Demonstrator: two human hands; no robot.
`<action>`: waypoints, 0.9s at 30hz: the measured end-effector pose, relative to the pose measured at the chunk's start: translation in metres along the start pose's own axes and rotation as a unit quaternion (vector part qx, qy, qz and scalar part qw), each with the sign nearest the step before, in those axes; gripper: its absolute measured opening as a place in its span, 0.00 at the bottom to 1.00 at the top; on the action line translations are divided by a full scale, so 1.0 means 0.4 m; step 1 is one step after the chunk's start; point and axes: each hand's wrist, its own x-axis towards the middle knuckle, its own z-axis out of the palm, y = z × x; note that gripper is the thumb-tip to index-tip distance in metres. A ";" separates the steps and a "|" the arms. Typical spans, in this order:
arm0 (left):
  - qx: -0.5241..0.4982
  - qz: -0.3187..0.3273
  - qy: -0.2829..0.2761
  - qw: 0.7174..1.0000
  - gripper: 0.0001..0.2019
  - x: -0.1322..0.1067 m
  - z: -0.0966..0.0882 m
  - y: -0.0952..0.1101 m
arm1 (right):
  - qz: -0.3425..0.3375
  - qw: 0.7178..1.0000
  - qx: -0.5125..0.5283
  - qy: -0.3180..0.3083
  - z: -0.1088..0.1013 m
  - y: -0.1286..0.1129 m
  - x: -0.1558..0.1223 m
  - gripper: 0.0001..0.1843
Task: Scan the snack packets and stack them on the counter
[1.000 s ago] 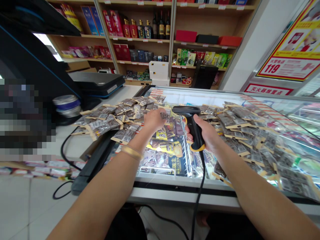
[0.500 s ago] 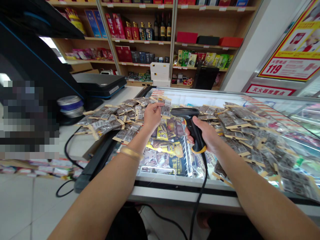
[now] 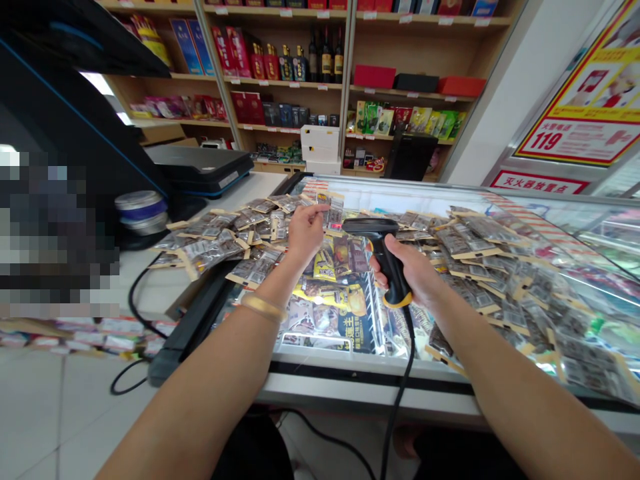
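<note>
My right hand (image 3: pixel 407 270) is wrapped round the grip of a black and yellow barcode scanner (image 3: pixel 387 257), whose head points left. A small clear packet (image 3: pixel 334 211) with dark contents and a printed label is pinched in my left hand (image 3: pixel 306 230), just left of the scanner head. A red light spot shows on the packet's lower part. Similar packets (image 3: pixel 210 243) lie heaped at the left, and more packets (image 3: pixel 493 267) are piled at the right on the glass top of a freezer (image 3: pixel 310 383). Yellow and brown packages (image 3: pixel 327 297) show through the glass.
At the left stand a dark monitor (image 3: pixel 65 113), a black flat scale (image 3: pixel 200 167) and a round tape-like stack (image 3: pixel 141 212). The scanner's black cable (image 3: pixel 400 400) hangs over the freezer's front edge. Stocked shelves (image 3: pixel 285 85) line the back wall.
A red scanner light now shows on the packet in my left hand. Both hands have stayed nearly in place.
</note>
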 end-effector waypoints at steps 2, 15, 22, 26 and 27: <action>-0.007 0.003 0.002 1.000 0.18 -0.003 0.000 0.001 | -0.002 1.000 0.009 0.000 -0.006 0.006 0.005 0.29; -0.246 -0.025 -0.034 0.968 0.15 0.007 0.116 0.200 | -0.096 0.992 0.062 0.054 -0.101 -0.130 -0.103 0.25; -0.211 -0.036 -0.126 0.969 0.21 -0.010 0.278 0.334 | -0.150 0.977 0.062 0.137 -0.252 -0.194 -0.220 0.24; 0.012 -0.003 -0.198 0.980 0.19 -0.030 0.317 0.346 | -0.147 0.973 0.076 0.161 -0.305 -0.181 -0.257 0.25; 0.065 0.004 -0.218 0.974 0.18 -0.036 0.319 0.346 | -0.145 0.972 0.079 0.164 -0.314 -0.175 -0.263 0.25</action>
